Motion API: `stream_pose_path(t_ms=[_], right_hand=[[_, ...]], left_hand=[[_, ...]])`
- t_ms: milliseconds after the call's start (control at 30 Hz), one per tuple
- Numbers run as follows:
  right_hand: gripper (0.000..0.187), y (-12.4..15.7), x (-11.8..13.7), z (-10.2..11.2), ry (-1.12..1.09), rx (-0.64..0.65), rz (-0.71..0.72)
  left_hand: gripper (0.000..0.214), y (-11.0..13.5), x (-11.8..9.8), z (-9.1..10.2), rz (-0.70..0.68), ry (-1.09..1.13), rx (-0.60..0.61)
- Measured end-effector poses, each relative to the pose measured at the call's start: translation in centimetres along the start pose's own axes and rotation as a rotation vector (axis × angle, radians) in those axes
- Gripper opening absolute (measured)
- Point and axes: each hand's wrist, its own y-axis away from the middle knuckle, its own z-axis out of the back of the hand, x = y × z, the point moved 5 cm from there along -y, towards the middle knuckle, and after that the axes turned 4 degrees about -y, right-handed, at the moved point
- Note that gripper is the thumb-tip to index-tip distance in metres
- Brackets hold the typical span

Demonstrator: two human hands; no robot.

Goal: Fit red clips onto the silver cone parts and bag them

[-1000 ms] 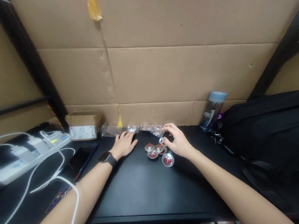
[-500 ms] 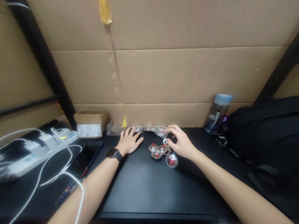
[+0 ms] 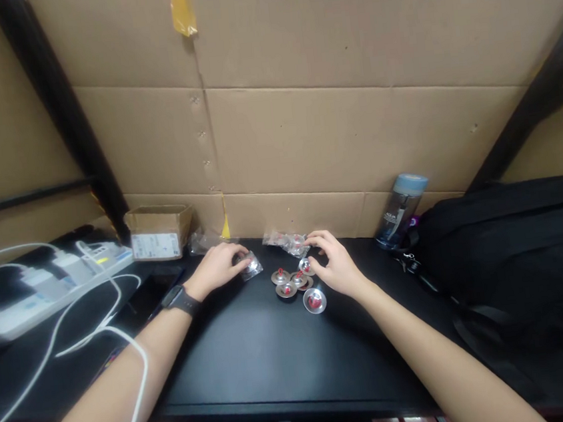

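Observation:
My left hand (image 3: 220, 268), with a dark watch on the wrist, is closed on the edge of a clear plastic packet (image 3: 253, 267) holding something shiny and silver. My right hand (image 3: 336, 262) is curved with a gap between thumb and fingers. Its thumb tip is beside a small finger cymbal (image 3: 305, 266), perhaps touching it. Its fingers are near another clear packet (image 3: 295, 243) by the wall. Several silver finger cymbals (image 3: 286, 291) with red loops lie clustered between my hands. One bowl-side-up finger cymbal (image 3: 314, 301) lies closest to me.
A small open cardboard box (image 3: 157, 245) and a white power strip (image 3: 58, 288) with trailing cables stand at left. A blue-lidded bottle (image 3: 402, 212) and a black bag (image 3: 523, 266) are at right. Behind the black table (image 3: 258, 368) rises a cardboard wall (image 3: 328, 132).
My left hand has gone from lying spread near the wall to gripping a packet, drawn slightly toward me. My right hand stays by the cymbals. The view has shifted slightly.

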Motion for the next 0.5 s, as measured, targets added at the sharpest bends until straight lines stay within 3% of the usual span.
stream_pose_path(t_ms=[133, 233, 367, 433, 500], right_hand=[[0.035, -0.2, -0.4, -0.4, -0.009, 0.004, 0.003], [0.029, -0.6, 0.9, 0.1, -0.074, -0.003, 0.007], [0.017, 1.1, 7.3, 2.8, -0.262, 0.058, 0.055], [0.021, 3.9, 10.9, 4.4, -0.339, 0.047, -0.009], [0.020, 7.5, 13.3, 4.8, -0.340, 0.127, -0.129]], left_hand=[[0.086, 0.1, 1.1, -0.6, 0.067, -0.023, 0.042], [0.084, 0.2, 1.1, -1.9, 0.060, -0.036, 0.128], [0.084, 0.0, 0.6, -2.4, 0.035, 0.017, 0.105], [0.088, -0.1, 0.4, -2.3, 0.006, 0.097, 0.064], [0.089, -0.2, 0.2, -2.1, -0.032, 0.194, 0.023]])
